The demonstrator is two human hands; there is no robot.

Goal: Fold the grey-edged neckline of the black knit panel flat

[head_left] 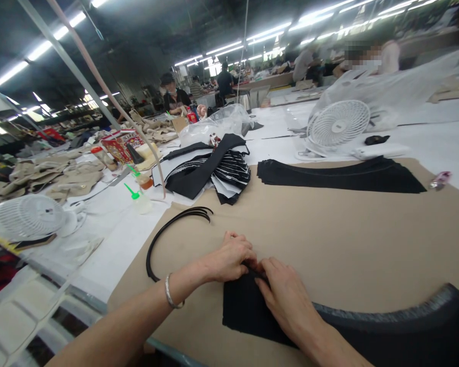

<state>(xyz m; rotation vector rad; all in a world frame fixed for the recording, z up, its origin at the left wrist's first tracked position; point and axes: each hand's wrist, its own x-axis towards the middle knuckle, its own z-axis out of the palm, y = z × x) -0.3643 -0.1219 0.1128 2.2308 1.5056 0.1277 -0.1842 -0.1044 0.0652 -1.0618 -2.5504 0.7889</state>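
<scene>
A long curved black fabric piece (386,334) lies on the brown board in front of me, with a shiny greyish strip along its upper edge. My left hand (235,257) pinches the top edge near the piece's left end. Close beside it, my right hand (281,285) pinches the same edge, thumb below and fingers above. The two hands nearly touch, and the edge between them is mostly hidden. To the left, a bundle of thin black cords (156,239) curves over the board, its lower end passing behind my left forearm.
A stack of curved black pieces (336,176) lies at the board's far side. Left of it is a fanned pile of black and white pieces (214,171). White fans (338,125) stand on the table, with green-capped bottles (139,200) at left. Other people sit farther back.
</scene>
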